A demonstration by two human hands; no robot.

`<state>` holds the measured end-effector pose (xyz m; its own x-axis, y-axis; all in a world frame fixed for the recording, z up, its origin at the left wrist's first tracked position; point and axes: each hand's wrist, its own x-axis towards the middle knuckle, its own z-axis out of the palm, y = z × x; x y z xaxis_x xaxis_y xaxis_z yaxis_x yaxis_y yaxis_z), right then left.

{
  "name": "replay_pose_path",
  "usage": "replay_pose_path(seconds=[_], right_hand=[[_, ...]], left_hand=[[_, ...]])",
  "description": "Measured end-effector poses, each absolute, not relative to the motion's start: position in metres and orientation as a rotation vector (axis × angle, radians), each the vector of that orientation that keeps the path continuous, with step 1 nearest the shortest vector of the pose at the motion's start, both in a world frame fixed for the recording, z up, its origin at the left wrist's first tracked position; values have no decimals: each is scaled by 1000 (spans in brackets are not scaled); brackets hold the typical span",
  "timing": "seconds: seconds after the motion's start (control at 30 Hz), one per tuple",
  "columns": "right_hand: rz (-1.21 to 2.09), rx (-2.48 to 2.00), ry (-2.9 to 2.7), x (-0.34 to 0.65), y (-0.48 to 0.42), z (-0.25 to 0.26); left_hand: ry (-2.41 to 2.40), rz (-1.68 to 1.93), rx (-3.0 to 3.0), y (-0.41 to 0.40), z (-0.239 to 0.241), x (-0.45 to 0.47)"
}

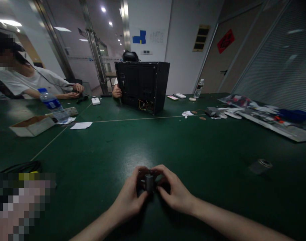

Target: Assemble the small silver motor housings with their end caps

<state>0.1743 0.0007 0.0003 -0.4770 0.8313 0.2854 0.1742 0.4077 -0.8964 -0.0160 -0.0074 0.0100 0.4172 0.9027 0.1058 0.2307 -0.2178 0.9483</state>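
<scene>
Low in the middle of the head view, a small grey metal cylinder [149, 183] stands upright between my two hands, a narrower part showing at its top. The fingers of my left hand [131, 192] curl around its left side, with the thumb near its base. From the other side my right hand [176, 192] closes in, its index finger at the cylinder's top and its thumb close to the lower right side. Exact finger contact is partly hidden. Farther right, a larger metal cylinder [261, 166], blurred, lies on the green table [178, 147].
A black box-shaped cabinet [142, 83] stands at the back, another person's hand [117, 91] on its edge. Left are an open carton [33, 125], a water bottle [54, 105] and a seated person [34, 80]. A cluttered board [275, 122] lies right; black cable [22, 166] coils near left.
</scene>
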Motion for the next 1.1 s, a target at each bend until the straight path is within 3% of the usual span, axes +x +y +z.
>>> replay_pose_path(seconds=[0.5, 1.1], right_hand=[[1022, -1017, -1851, 173, 2, -5], [834, -850, -1969, 178, 2, 2]], left_hand=[[1051, 814, 1858, -9, 6, -17], [1100, 783, 1996, -6, 6, -14]])
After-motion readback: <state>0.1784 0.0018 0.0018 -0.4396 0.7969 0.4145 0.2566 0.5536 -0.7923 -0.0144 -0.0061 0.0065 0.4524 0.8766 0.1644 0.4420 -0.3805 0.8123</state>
